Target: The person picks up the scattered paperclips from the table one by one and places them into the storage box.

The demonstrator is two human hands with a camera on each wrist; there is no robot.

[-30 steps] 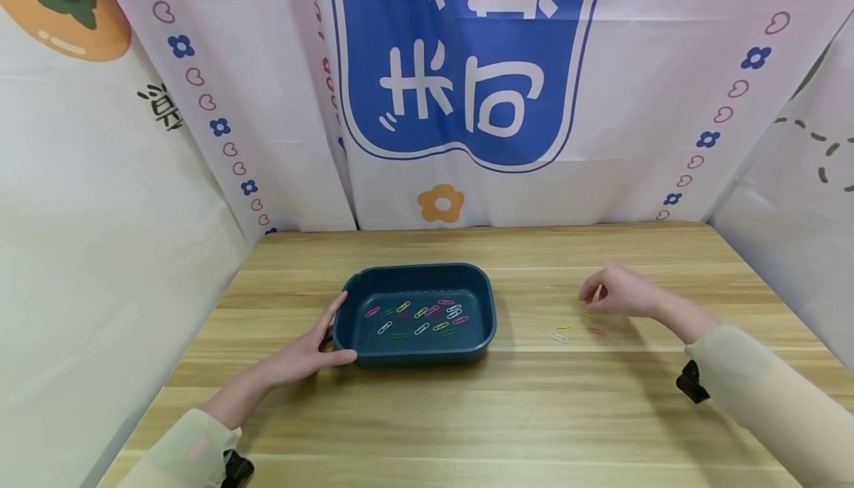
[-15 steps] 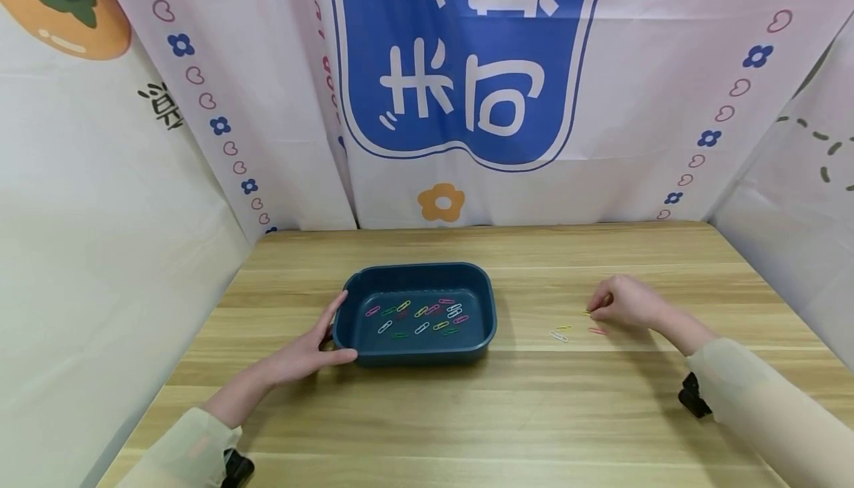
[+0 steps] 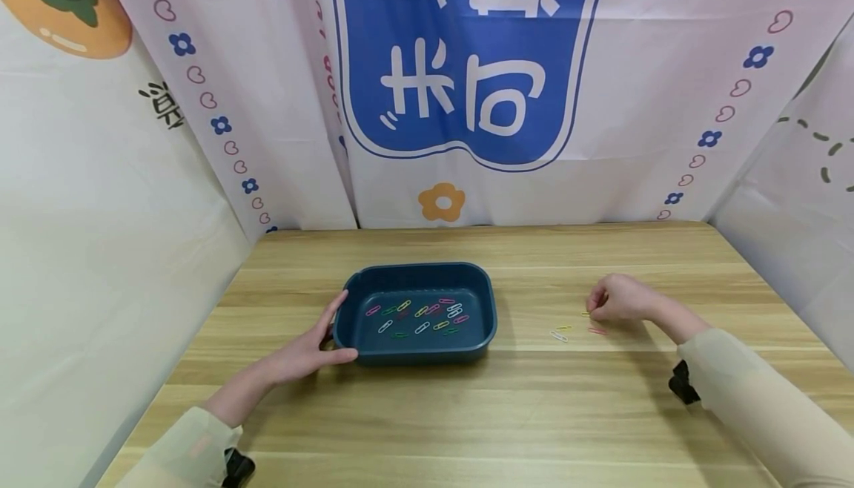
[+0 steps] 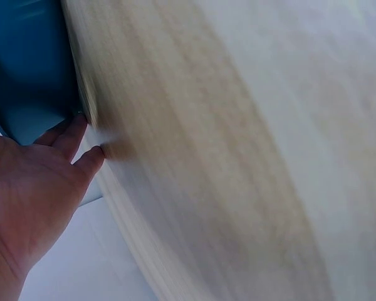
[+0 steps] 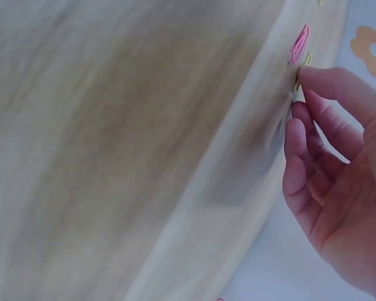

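Observation:
A dark blue plastic tray (image 3: 415, 358) stands on the table with several coloured paper clips (image 3: 422, 328) inside. At its left end my left hand (image 3: 308, 354) rests with thumb and index finger spread, touching the two left corners. In the left wrist view the other fingers (image 4: 69, 141) lie against the tray's side. To the right, my right hand (image 3: 627, 299) is down at the table, its thumb and index finger pinching a yellow paper clip (image 5: 308, 61). Close by lies a pink paper clip (image 3: 597, 331); a white paper clip (image 3: 558, 337) and another yellow paper clip (image 3: 564, 328) are further left.
The wooden table (image 3: 427, 421) has its back edge against a printed cloth hanging (image 3: 634, 176). More white cloth (image 3: 100, 251) closes off the left side. A stretch of tabletop separates the tray from the loose clips.
My right hand has come down and slightly right, its fingertips closing at the yellow paper clip. Over the last half second it barely moves. The left hand and tray stay put.

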